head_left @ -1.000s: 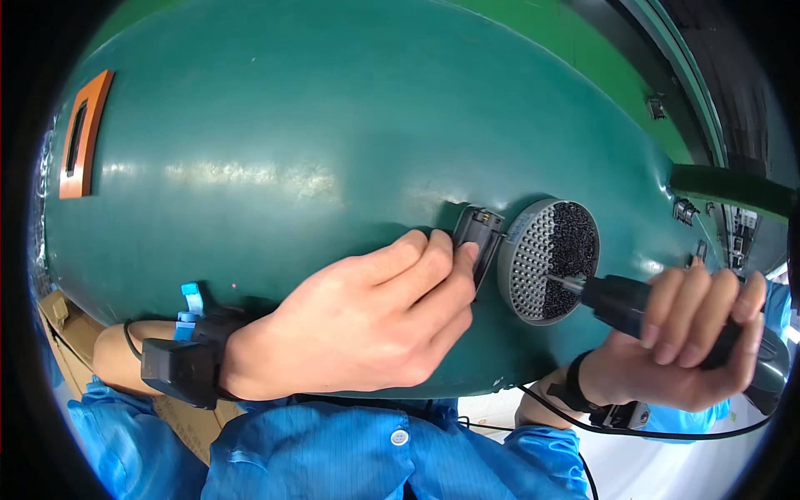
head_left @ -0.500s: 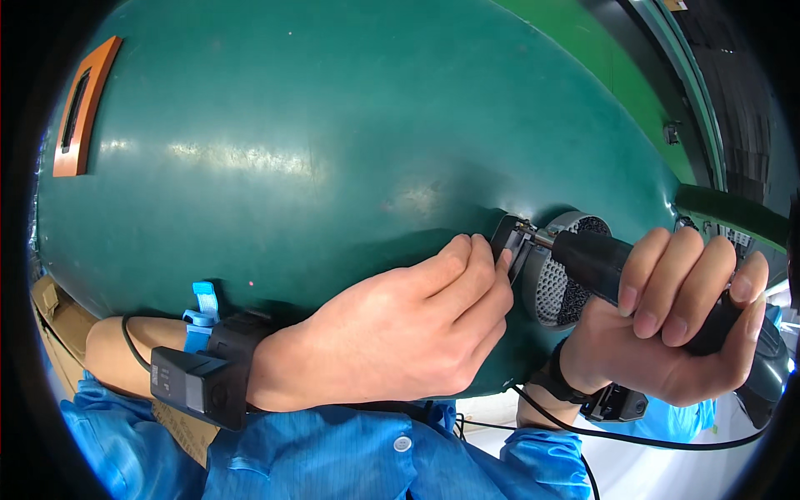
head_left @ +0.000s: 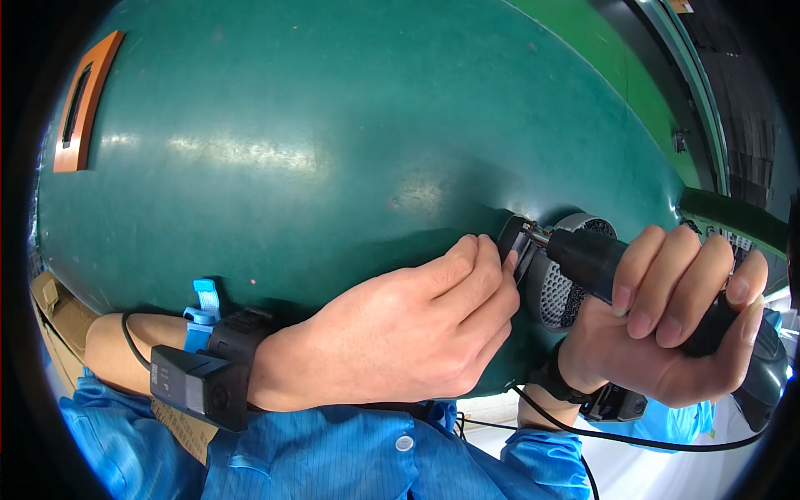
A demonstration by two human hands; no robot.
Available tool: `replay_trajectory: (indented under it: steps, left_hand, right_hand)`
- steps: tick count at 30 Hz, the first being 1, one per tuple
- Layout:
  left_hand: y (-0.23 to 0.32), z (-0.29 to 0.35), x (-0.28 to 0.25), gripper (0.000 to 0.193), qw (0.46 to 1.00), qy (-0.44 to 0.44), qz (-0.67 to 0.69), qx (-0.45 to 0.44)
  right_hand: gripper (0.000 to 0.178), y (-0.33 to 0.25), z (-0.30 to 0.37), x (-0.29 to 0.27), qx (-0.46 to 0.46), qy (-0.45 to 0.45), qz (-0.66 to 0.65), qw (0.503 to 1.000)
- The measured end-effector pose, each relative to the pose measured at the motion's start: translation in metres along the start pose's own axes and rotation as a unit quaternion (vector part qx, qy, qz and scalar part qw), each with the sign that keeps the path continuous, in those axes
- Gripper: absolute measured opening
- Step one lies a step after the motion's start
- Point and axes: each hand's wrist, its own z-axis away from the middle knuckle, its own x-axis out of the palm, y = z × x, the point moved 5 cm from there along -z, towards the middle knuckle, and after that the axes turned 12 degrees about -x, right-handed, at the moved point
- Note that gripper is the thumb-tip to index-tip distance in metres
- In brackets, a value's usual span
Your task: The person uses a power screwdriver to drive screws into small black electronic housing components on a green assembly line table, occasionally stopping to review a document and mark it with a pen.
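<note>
My left hand [head_left: 408, 325] pinches a small black part with a metal piece [head_left: 511, 235] between thumb and fingers, holding it tilted just above the green mat. Wrapped around a black electric screwdriver [head_left: 583, 258] is my right hand [head_left: 667, 333]. The screwdriver lies nearly level, and its metal tip meets the upper end of the small part. My left fingers hide the part's lower portion. Right behind the tip sits a round grey dish [head_left: 557, 296] with a dimpled, perforated surface and many small dark pieces, partly covered by the screwdriver.
The green mat [head_left: 292, 100] covers the bench. At its far left lies an orange block with a dark slot [head_left: 86, 108]. A black cable [head_left: 650, 442] loops below my right hand. Cardboard [head_left: 62, 312] stands at the lower left, and a dark green bar [head_left: 733, 218] juts in at the right.
The small part in my left hand has shifted slightly to the right, and the screwdriver slightly to the left. Both grips and the contact at the tip look the same.
</note>
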Motion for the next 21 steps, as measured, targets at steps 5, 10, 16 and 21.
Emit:
replay_trajectory:
  steps: [5, 10, 16, 21]
  left_hand:
    - [0.0005, 0.0001, 0.0016, 0.022, 1.000, -0.002, 0.008, -0.004]
    - [0.0004, -0.0004, 0.0011, 0.023, 1.000, -0.006, 0.010, -0.007]
    - [0.0001, -0.0006, 0.0015, 0.023, 1.000, -0.001, 0.005, -0.003]
    - [-0.0007, 0.0001, 0.0032, 0.021, 1.000, 0.007, 0.001, 0.003]
  right_hand:
    - [0.024, -0.0004, 0.0021, -0.0013, -0.018, 0.030, -0.008, 0.999]
    - [0.025, -0.0011, 0.0012, -0.0029, -0.016, 0.017, -0.004, 1.000]
    - [0.025, -0.0010, -0.0003, -0.0015, 0.005, -0.006, 0.004, 1.000]
    - [0.023, 0.0042, 0.0021, 0.0051, -0.007, -0.010, 0.004, 1.000]
